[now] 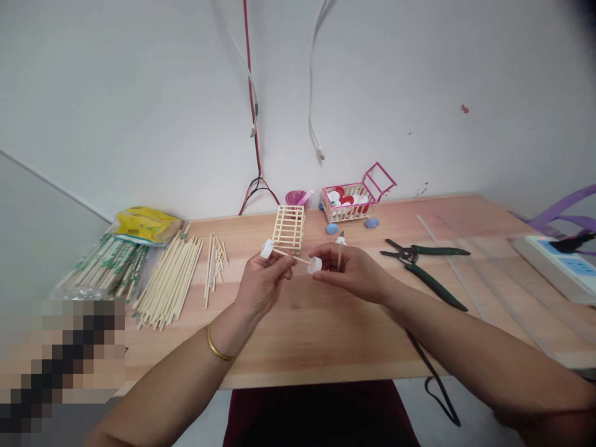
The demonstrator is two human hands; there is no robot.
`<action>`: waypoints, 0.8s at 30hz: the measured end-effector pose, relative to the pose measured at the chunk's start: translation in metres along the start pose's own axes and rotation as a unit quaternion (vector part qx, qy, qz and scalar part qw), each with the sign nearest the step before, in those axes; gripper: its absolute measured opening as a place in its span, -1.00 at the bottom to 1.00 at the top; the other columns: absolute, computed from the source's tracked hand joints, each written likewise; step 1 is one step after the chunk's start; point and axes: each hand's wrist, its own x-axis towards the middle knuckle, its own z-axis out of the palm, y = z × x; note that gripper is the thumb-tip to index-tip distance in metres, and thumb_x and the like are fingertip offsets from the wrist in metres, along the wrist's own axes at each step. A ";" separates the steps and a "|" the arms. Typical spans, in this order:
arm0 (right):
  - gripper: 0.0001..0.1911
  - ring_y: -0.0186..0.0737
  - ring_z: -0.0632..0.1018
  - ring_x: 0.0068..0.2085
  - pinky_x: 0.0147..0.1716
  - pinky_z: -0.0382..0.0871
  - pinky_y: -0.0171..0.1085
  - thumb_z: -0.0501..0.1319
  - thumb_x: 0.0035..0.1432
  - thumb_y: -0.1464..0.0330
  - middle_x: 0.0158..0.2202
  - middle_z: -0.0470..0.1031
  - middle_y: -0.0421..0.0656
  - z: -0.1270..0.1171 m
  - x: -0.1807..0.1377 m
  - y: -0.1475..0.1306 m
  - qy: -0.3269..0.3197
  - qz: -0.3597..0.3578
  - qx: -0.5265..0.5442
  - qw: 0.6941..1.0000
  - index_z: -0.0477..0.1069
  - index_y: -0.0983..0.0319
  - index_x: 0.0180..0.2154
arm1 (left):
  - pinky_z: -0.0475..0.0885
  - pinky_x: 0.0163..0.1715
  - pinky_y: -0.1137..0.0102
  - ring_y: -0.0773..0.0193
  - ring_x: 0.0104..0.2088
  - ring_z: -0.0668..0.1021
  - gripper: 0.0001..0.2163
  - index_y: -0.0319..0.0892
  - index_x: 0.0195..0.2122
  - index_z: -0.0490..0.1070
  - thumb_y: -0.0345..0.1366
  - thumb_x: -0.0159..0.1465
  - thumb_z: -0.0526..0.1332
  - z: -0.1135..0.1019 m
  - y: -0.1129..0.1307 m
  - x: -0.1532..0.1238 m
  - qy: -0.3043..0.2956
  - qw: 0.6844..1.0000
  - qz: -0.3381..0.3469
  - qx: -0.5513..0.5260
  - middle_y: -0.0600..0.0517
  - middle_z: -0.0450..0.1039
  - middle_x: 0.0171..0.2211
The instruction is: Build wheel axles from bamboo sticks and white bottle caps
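My left hand (263,279) pinches a thin wooden stick (292,254) that has a white bottle cap (267,249) on its left end. At the stick's other end is a second white bottle cap (315,266), gripped between the fingers and thumb of my right hand (351,271). A short light stick (339,256) also shows upright by the right fingers; whether they hold it I cannot tell. Just behind that hand is a white nozzle with a dark tip (341,239), its lower part hidden. A small wooden stick frame (289,227) stands beyond my hands.
A stick cart with pink edges (348,210) holds red and white caps by the wall, near a pink bowl (296,197). Loose sticks (170,282) and a yellow packet (146,226) lie left. Green-handled pliers (435,276) and a power strip (559,264) are right.
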 end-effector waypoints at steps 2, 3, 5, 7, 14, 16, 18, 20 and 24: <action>-0.64 -0.30 0.49 -0.31 -0.27 0.40 -0.23 0.33 0.00 0.26 -0.30 0.46 -0.17 0.000 0.000 0.000 0.000 0.004 -0.005 1.000 0.38 0.20 -0.14 | 0.26 -0.54 0.50 0.50 -0.60 0.36 -0.90 -0.27 -0.48 0.48 -0.39 0.02 0.39 0.000 0.000 0.000 0.000 1.000 -0.001 0.003 0.06 0.45 -0.55; -0.64 -0.29 0.49 -0.31 -0.27 0.40 -0.22 0.33 0.00 0.25 -0.29 0.47 -0.17 0.000 0.000 -0.001 -0.001 0.005 -0.009 1.000 0.38 0.20 -0.14 | 0.26 -0.54 0.50 0.50 -0.60 0.36 -0.90 -0.27 -0.48 0.48 -0.39 0.02 0.39 0.000 0.001 0.000 0.000 1.000 -0.001 0.005 0.06 0.45 -0.55; -0.64 -0.28 0.49 -0.31 -0.27 0.41 -0.21 0.33 0.01 0.25 -0.30 0.48 -0.16 0.000 0.000 -0.002 0.001 0.007 -0.017 1.000 0.38 0.19 -0.14 | 0.27 -0.54 0.50 0.49 -0.61 0.37 -0.90 -0.26 -0.48 0.48 -0.38 0.02 0.39 0.000 0.001 0.000 0.002 1.000 -0.001 0.010 0.06 0.46 -0.54; -0.65 -0.27 0.49 -0.32 -0.28 0.41 -0.21 0.32 0.01 0.25 -0.30 0.48 -0.16 0.000 0.000 -0.002 0.004 0.007 -0.023 1.000 0.39 0.19 -0.15 | 0.27 -0.53 0.50 0.49 -0.61 0.37 -0.90 -0.26 -0.48 0.48 -0.38 0.02 0.39 0.000 0.001 0.000 0.002 1.000 -0.001 0.013 0.05 0.47 -0.54; -0.65 -0.27 0.50 -0.31 -0.27 0.40 -0.22 0.32 0.00 0.25 -0.30 0.50 -0.17 0.000 0.001 -0.002 0.009 0.002 -0.026 1.000 0.41 0.20 -0.14 | 0.26 -0.55 0.50 0.50 -0.61 0.36 -0.88 -0.27 -0.48 0.48 -0.36 0.02 0.39 0.000 -0.001 0.000 0.002 1.000 0.001 0.017 0.05 0.46 -0.53; -0.64 -0.27 0.51 -0.30 -0.26 0.40 -0.22 0.32 0.01 0.24 -0.29 0.50 -0.16 0.000 0.001 -0.001 0.008 0.002 -0.027 1.000 0.42 0.20 -0.14 | 0.26 -0.54 0.50 0.49 -0.60 0.37 -0.88 -0.27 -0.48 0.48 -0.37 0.02 0.39 -0.001 -0.002 0.001 0.002 1.000 -0.002 0.015 0.05 0.47 -0.52; -0.65 -0.26 0.51 -0.30 -0.26 0.40 -0.21 0.31 0.02 0.24 -0.29 0.51 -0.15 0.000 0.000 -0.001 0.004 0.003 -0.028 1.000 0.42 0.21 -0.13 | 0.26 -0.54 0.50 0.49 -0.60 0.37 -0.89 -0.27 -0.48 0.48 -0.37 0.02 0.39 -0.001 -0.002 0.001 -0.001 1.000 -0.005 0.010 0.05 0.47 -0.52; -0.65 -0.26 0.51 -0.29 -0.25 0.40 -0.21 0.31 0.02 0.24 -0.27 0.51 -0.14 -0.001 0.000 0.000 0.005 0.002 -0.029 1.000 0.41 0.21 -0.13 | 0.25 -0.55 0.51 0.50 -0.60 0.37 -0.89 -0.26 -0.47 0.48 -0.37 0.03 0.39 -0.002 -0.003 0.001 -0.002 1.000 -0.007 0.007 0.05 0.47 -0.52; -0.63 -0.26 0.50 -0.30 -0.26 0.40 -0.22 0.31 0.03 0.24 -0.28 0.50 -0.14 -0.001 0.001 0.000 0.006 0.001 -0.037 0.999 0.41 0.21 -0.11 | 0.25 -0.55 0.52 0.50 -0.60 0.37 -0.89 -0.26 -0.47 0.48 -0.37 0.03 0.39 -0.002 -0.003 0.001 -0.003 1.000 -0.010 0.006 0.06 0.46 -0.53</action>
